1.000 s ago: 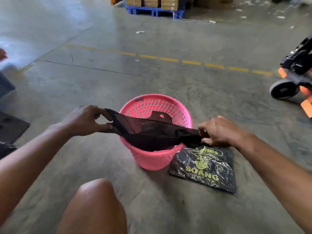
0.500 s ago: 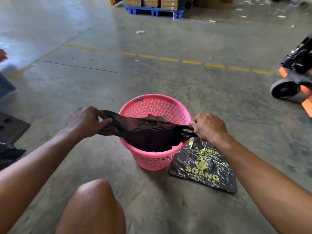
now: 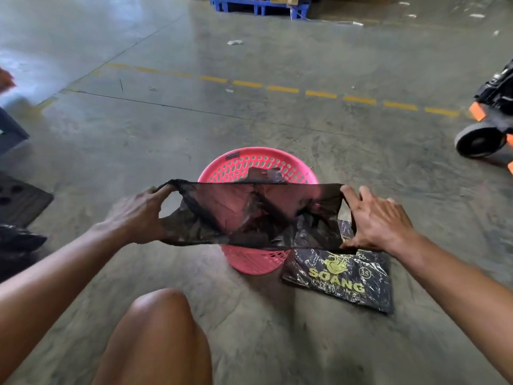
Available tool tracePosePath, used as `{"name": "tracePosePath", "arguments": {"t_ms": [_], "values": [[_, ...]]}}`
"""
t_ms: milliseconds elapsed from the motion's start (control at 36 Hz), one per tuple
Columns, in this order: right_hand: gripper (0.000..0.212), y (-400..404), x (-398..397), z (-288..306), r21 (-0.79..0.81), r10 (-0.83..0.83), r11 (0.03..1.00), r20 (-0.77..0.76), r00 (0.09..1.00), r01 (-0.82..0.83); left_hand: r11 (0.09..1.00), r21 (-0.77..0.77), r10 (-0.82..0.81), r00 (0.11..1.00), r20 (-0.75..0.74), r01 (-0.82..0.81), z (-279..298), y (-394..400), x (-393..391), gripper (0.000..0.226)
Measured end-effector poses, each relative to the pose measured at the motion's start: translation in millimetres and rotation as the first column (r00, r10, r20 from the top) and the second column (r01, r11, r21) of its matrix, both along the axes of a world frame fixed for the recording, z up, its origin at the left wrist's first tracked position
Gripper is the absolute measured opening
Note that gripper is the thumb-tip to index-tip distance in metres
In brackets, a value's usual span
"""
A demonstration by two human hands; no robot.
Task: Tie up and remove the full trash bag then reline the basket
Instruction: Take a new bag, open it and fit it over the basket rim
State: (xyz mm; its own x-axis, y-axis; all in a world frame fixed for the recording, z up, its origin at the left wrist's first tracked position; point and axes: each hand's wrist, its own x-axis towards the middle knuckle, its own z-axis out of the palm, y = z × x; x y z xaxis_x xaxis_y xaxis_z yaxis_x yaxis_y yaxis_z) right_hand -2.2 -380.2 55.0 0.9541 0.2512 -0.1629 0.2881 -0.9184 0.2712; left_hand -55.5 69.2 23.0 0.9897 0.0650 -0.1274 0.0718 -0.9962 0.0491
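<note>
Over basket (image 3: 258,162), bag (image 3: 249,215) (stretched) between hands (image 3: 138,215)

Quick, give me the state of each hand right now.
Left hand: closed on one end of the black bag.
Right hand: fingers spread, stretching the bag's other end.

From my feed, the thin translucent black plastic bag (image 3: 249,218) stretched across the view covers the front rim and most of the inside of the pink perforated plastic basket (image 3: 258,162), so I cannot see its bottom. My right hand (image 3: 380,220) overlaps the top corner of the flat black packet printed SOANG in yellow (image 3: 341,279). The blue pallet (image 3: 258,5) is cut off at the top edge, the black-and-orange wheeled cart (image 3: 488,129) at the right edge. A dark object (image 3: 16,240) at the left edge is too blurred to identify.
</note>
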Motion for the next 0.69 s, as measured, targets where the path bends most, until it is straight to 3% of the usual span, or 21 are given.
{"name": "tracePosePath", "arguments": {"t_ms": [139, 306, 361, 417, 472, 528, 556, 611, 667, 694], "values": [[0.134, -9.5, -1.4, -42.1, 0.037, -0.047, 0.998, -0.048, 0.998, 0.049, 0.998, -0.058, 0.035, 0.999, 0.022, -0.034, -37.5, -5.4, -4.9, 0.104], [0.115, -12.3, 28.1, -78.3, 0.235, -0.141, 0.960, -0.064, 0.988, 0.152, 0.978, -0.149, 0.163, 0.982, 0.100, -0.147, -57.6, -12.2, 18.3, 0.093], [0.104, -12.1, 46.9, -91.4, 0.424, -0.183, 0.875, -0.157, 0.970, 0.234, 0.962, -0.199, 0.211, 0.972, 0.106, -0.187, -60.7, -15.5, 30.3, 0.088], [0.076, -9.4, 67.0, -104.2, 0.692, -0.170, 0.621, -0.339, 0.925, 0.368, 0.922, -0.325, 0.235, 0.971, 0.035, -0.211, -62.9, -16.6, 45.6, 0.080], [0.037, -5.0, 85.0, -109.1, 0.809, -0.148, 0.243, -0.514, 0.845, 0.535, 0.769, -0.591, 0.210, 0.970, -0.127, -0.244, -60.3, -12.2, 62.0, 0.060], [0.033, -1.9, 102.7, -110.0, 0.777, -0.154, -0.005, -0.623, 0.767, 0.629, 0.508, -0.782, 0.166, 0.931, -0.324, -0.363, -53.0, -4.3, 74.4, 0.040], [0.028, 0.8, 110.7, -107.3, 0.760, -0.154, -0.068, -0.648, 0.746, 0.647, 0.383, -0.828, 0.134, 0.912, -0.389, -0.409, -50.1, 1.1, 80.5, 0.033], [0.009, 4.9, 121.1, -100.6, 0.745, -0.158, -0.105, -0.667, 0.728, 0.659, 0.225, -0.869, 0.154, 0.897, -0.415, -0.441, -45.9, 11.4, 91.7, 0.020], [0.011, 8.5, 129.4, -99.3, 0.744, -0.196, -0.087, -0.665, 0.721, 0.662, 0.119, -0.897, 0.241, 0.889, -0.389, -0.425, -48.1, 19.2, 100.4, 0.014], [0.013, 10.5, 133.3, -101.2, 0.745, -0.221, -0.063, -0.659, 0.719, 0.664, 0.108, -0.905, 0.313, 0.878, -0.361, -0.410, -51.0, 20.1, 104.1, 0.010]]}}
